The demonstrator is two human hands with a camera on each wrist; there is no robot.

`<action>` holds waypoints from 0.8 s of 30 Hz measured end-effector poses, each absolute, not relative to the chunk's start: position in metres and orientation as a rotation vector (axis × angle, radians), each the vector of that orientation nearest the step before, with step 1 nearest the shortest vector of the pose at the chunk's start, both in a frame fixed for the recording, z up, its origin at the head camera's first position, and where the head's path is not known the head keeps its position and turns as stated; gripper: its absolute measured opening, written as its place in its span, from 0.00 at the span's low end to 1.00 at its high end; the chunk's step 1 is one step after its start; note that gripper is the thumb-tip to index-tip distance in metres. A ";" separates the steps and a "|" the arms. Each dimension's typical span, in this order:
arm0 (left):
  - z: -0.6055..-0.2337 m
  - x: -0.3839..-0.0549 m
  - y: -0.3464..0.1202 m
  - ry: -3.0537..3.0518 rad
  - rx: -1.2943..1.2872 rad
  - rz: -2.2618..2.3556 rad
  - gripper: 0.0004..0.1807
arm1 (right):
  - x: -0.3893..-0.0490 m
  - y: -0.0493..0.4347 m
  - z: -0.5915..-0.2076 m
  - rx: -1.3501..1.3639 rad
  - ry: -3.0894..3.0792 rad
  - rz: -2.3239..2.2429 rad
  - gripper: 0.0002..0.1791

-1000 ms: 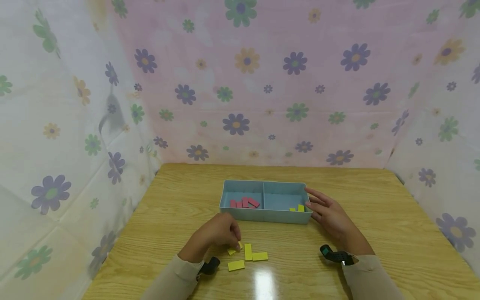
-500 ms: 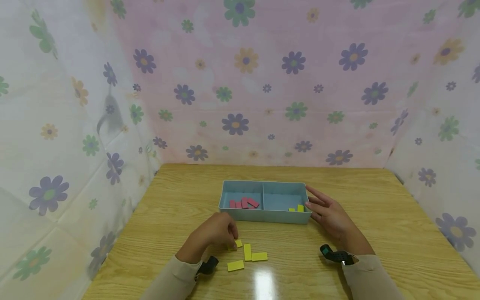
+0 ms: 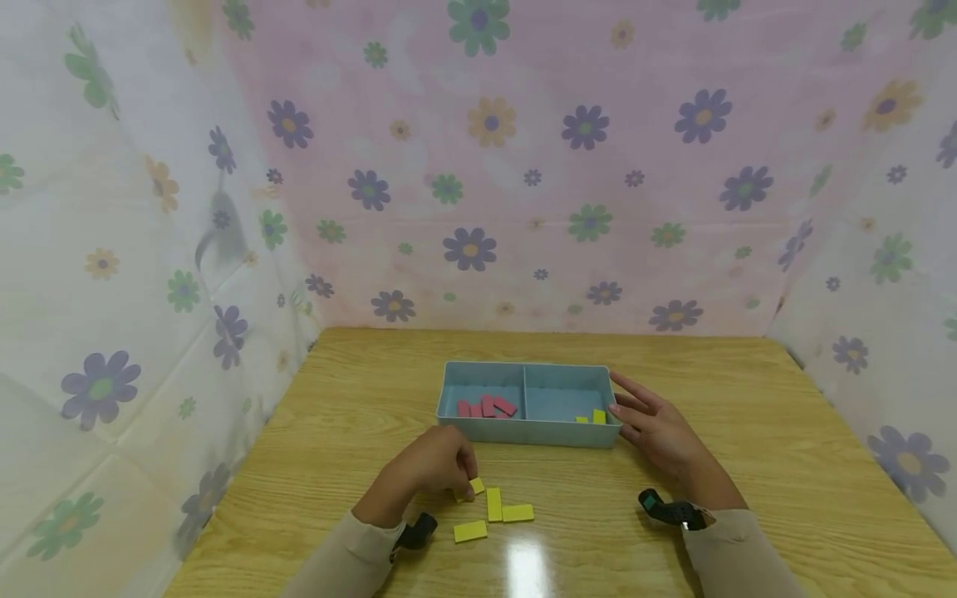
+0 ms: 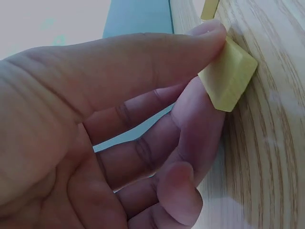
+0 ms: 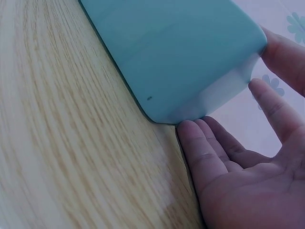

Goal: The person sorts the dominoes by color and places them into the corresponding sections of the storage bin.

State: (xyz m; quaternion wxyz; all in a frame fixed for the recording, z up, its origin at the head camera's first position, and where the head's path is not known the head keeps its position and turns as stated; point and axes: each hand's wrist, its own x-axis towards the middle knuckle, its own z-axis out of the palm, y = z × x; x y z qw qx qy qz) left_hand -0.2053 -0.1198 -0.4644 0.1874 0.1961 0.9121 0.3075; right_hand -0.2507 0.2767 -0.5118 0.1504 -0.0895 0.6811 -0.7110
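Observation:
My left hand point(image 3: 434, 463) is low over the table, in front of the box. Between thumb and index finger it pinches a small yellow block point(image 4: 228, 76), whose lower edge is right at the wood. Part of another yellow piece shows under those fingers in the head view. Beside them lie three flat yellow blocks point(image 3: 494, 504). At the right end of the blue two-compartment box point(image 3: 531, 432), my right hand point(image 3: 665, 436) rests its loosely spread fingertips against the end wall. Several pink blocks point(image 3: 488, 406) lie in the left compartment, and yellow blocks point(image 3: 600, 417) in the right one.
The wood-grain table point(image 3: 359, 374) carries the box near its middle. Flowered cloth point(image 3: 419, 249) closes off the back and both sides. Each wrist wears a black camera band point(image 3: 673, 508).
The left fingers shift slightly over the yellow pieces, and the pinched block shows at a different angle. The right hand stays against the box.

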 end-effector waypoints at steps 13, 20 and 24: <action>-0.472 -0.210 -0.121 2.560 0.598 0.943 0.11 | -0.252 0.277 -0.512 -0.223 1.967 -2.033 0.41; -0.473 -0.213 -0.120 2.588 0.614 0.955 0.09 | -0.252 0.277 -0.512 -0.239 1.936 -2.054 0.41; -0.471 -0.213 -0.119 2.599 0.604 0.963 0.09 | -0.251 0.277 -0.511 -0.244 1.906 -2.072 0.40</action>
